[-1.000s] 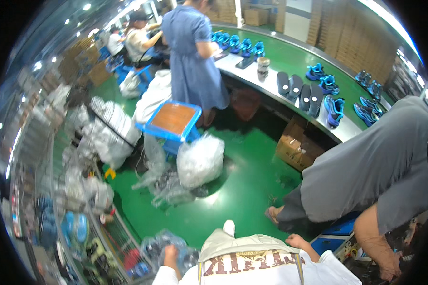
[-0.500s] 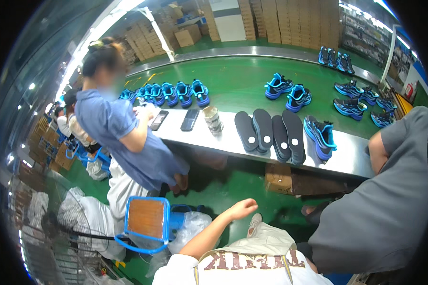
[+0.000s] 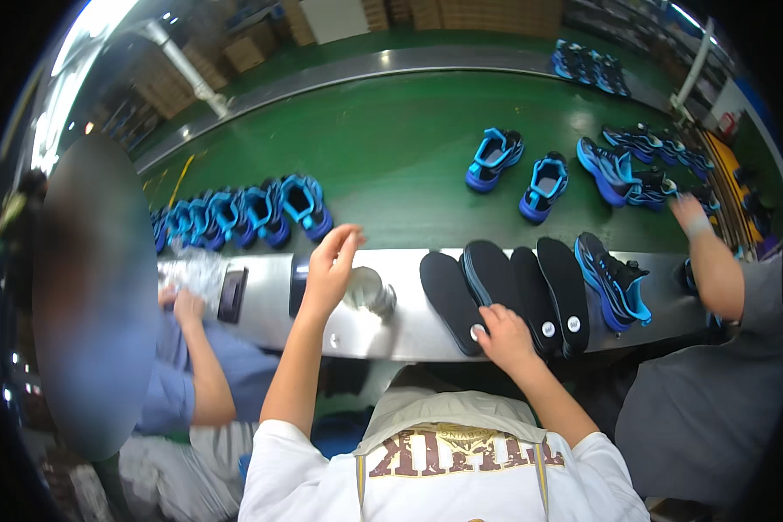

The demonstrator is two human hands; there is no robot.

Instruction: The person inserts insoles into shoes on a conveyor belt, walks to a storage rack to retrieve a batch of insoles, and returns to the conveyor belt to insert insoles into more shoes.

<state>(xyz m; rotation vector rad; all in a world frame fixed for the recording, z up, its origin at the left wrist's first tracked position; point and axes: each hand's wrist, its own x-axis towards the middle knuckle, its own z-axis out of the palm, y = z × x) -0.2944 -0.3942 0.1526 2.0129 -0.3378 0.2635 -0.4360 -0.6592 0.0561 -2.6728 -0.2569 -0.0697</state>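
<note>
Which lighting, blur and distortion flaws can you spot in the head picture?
Head view: the upper-left lamp is blown out; head view: the far edge of the green surface bows; head view: the co-worker at left is blurred, while the insoles look fairly sharp.

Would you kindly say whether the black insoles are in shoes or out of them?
Out: the black insoles lie on the metal ledge beside a blue-and-black shoe, with the right hand at them.
</note>
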